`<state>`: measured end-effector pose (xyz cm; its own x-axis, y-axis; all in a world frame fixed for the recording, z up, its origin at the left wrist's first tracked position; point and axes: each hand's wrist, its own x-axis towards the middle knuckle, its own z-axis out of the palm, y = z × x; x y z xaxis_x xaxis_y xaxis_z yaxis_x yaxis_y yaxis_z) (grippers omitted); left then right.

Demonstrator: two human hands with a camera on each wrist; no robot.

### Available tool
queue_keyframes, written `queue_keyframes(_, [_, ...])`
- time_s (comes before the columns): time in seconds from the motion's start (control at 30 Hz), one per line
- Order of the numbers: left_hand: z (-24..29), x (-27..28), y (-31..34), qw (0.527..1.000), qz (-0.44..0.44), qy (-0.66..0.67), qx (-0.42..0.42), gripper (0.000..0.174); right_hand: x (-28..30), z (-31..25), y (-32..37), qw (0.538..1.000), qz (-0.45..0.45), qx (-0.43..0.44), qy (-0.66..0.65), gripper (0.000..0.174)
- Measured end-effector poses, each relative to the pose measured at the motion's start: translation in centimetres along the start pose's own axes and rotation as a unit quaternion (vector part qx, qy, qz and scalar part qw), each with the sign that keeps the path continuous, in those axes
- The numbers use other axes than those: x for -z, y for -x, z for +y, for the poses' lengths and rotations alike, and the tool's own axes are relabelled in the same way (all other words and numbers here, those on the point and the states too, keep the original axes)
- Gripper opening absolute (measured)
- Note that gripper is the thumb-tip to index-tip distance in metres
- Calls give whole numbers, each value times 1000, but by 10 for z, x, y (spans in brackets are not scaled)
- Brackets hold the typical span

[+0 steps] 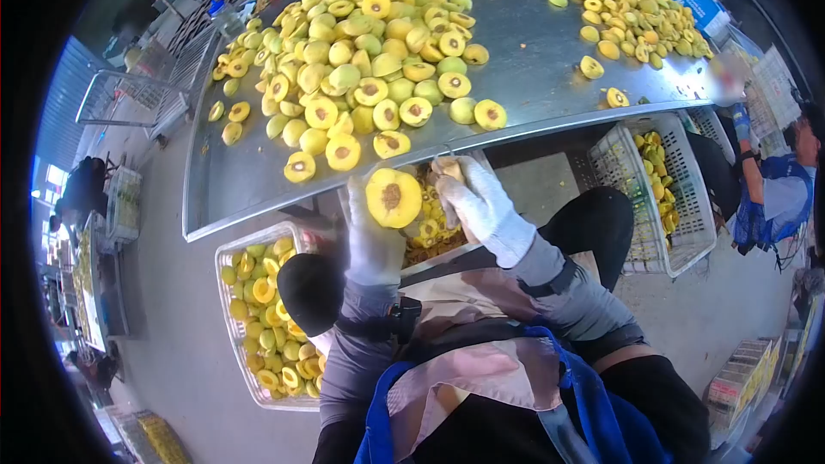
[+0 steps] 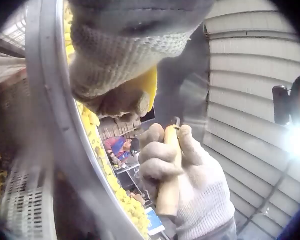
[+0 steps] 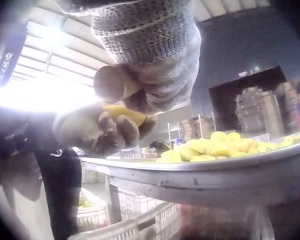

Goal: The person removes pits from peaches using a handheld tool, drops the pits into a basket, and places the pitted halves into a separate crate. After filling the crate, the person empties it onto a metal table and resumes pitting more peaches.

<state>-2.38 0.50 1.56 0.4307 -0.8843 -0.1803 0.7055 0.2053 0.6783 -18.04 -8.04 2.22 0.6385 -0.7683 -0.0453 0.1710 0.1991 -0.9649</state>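
My gloved left hand holds up a yellow peach half with its pit side showing, just off the near edge of the steel table. Beside it my gloved right hand grips a wooden-handled pitting tool, whose small metal tip shows above the fist. In the right wrist view the handle's butt end sticks out of the right hand, and the left hand cups the yellow fruit below it. In the left wrist view the left hand covers most of the fruit.
A heap of peach halves covers the table, with more at its far right. White crates of fruit stand on the floor at the left, under my hands and at the right. Another worker stands at the right.
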Motion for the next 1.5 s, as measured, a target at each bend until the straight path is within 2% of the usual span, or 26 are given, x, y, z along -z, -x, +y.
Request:
queue_keyframes(0.1, [16,12,6,1000,-14,8,0,53,-11,-36,20,983,-80,-35,159,36])
queue_keyframes(0.13, [17,11,6,1000,12,1,-12,52,-13,-16,21,958,-46,104,262,39])
queue_keyframes(0.2, [19,2,8,997,62,-17,-34,50,-18,-11,22,925,4,149,350,41])
queue_keyframes(0.23, [20,-2,9,996,58,-39,-47,49,-20,-13,21,902,29,171,395,42])
queue_keyframes(0.27, [21,-7,11,995,53,-60,-59,48,-22,-18,19,912,28,120,391,42])
queue_keyframes(0.3, [19,-10,12,993,47,-80,-70,47,-23,-20,19,912,9,111,395,42])
queue_keyframes(0.33, [13,-8,11,964,31,-220,-144,49,-23,-22,18,911,-10,103,400,42])
queue_keyframes(0.37, [7,-5,11,910,14,-355,-214,51,-24,-20,17,909,-31,95,404,42])
queue_keyframes(0.4, [3,-3,11,832,-4,-482,-276,53,-25,-11,17,899,-23,171,402,42])
queue_keyframes(0.47, [2,-5,12,831,-5,-480,-283,40,-28,-1,16,901,-22,173,397,43])
queue_keyframes(0.5, [3,-9,12,830,-6,-478,-288,41,-29,2,14,901,-20,176,396,43])
queue_keyframes(0.57, [5,-14,11,950,20,-251,-186,45,-28,7,10,901,-24,177,396,44])
queue_keyframes(0.63, [2,-15,10,965,40,-205,-161,44,-27,3,10,901,-40,147,406,44])
queue_keyframes(0.7, [-5,-16,10,913,49,-338,-224,38,-29,7,9,914,-26,136,381,43])
queue_keyframes(0.8, [-11,-17,10,810,63,-490,-318,32,-29,12,11,919,-12,134,370,40])
queue_keyframes(0.9, [-14,-16,8,773,63,-533,-338,30,-27,14,10,915,-30,132,379,39])
queue_keyframes(0.97, [-14,-21,9,856,72,-422,-290,37,-25,12,9,918,-43,117,377,39])
queue_keyframes(1.03, [-13,-25,10,891,79,-368,-253,46,-23,8,9,926,-46,88,364,39])
queue_keyframes(1.13, [-12,-28,8,909,86,-349,-208,55,-18,4,10,896,-81,127,418,38])
queue_keyframes(1.3, [-7,-23,2,957,88,-257,-106,55,-15,-4,10,896,-103,75,425,37])
queue_keyframes(1.4, [-5,-16,0,967,62,-235,-79,51,-13,-2,11,899,-95,66,423,35])
queue_keyframes(1.5, [-4,-22,-2,943,90,-298,-119,52,-13,2,11,903,-46,73,421,34])
